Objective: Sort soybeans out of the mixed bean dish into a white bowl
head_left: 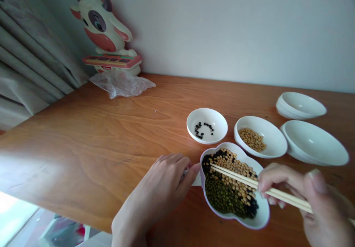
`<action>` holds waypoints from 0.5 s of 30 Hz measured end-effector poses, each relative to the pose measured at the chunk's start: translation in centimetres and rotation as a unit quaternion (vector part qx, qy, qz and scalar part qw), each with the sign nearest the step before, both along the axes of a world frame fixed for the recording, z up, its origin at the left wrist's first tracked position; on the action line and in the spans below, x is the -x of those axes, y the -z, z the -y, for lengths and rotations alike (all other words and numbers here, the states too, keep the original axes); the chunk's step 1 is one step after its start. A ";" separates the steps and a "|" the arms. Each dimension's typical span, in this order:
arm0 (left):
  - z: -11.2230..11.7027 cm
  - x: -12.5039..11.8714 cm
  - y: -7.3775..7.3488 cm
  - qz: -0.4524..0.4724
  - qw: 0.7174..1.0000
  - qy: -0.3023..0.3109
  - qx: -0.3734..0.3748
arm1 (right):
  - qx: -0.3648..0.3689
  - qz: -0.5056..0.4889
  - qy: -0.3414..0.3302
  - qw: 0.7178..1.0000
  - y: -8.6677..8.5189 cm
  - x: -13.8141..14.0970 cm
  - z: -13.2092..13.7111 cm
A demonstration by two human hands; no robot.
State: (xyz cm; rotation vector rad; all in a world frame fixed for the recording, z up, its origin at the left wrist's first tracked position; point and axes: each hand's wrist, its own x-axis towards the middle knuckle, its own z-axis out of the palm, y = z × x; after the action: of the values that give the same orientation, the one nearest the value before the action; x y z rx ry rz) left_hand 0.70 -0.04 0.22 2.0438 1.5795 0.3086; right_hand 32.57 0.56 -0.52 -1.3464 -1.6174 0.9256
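A white, lilac-rimmed, scalloped bowl [265,217] contains black beans [221,153], soybeans [235,165] and green mung beans [222,197]. My left hand [174,176] is closed at the bowl's short handle on the left, its thumb against the rim; the curled fingertips are partly hidden. In my right hand [299,191] is a pair of wooden chopsticks [238,176]. Their tips are close together, over or touching the beans at the upper left of the bowl; I cannot tell whether a bean is between them.
Behind stand a round white bowl [206,114] with several black beans and a second bowl [273,143] holding soybeans. Farther right are two white bowls, one nearer [316,143] and one behind [301,104]. A cow-shaped toy keyboard [111,60] and a clear plastic bag [122,86] sit far left.
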 end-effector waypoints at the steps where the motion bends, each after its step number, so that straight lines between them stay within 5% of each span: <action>1: 0.0 0.0 0.0 0.002 1.000 0.000 0.000 | 0.013 0.002 -0.022 1.000 0.0 -0.1 -0.2; 3: 0.0 0.0 0.1 0.007 1.000 -0.003 -0.001 | 0.029 0.011 -0.042 0.999 -0.1 0.2 -0.6; 9: 0.1 0.0 0.0 0.012 1.000 -0.009 -0.011 | -0.040 -0.054 0.089 0.994 -0.5 3.8 -0.8; 15: -0.1 0.0 0.0 0.022 1.000 -0.009 -0.011 | -0.057 -0.088 0.085 0.991 -0.6 5.7 -1.4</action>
State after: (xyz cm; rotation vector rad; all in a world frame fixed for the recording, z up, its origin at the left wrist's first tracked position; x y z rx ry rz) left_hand 0.74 0.02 0.22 2.0266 1.5754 0.3766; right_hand 26.83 1.95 0.06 -1.2647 -1.3775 0.8134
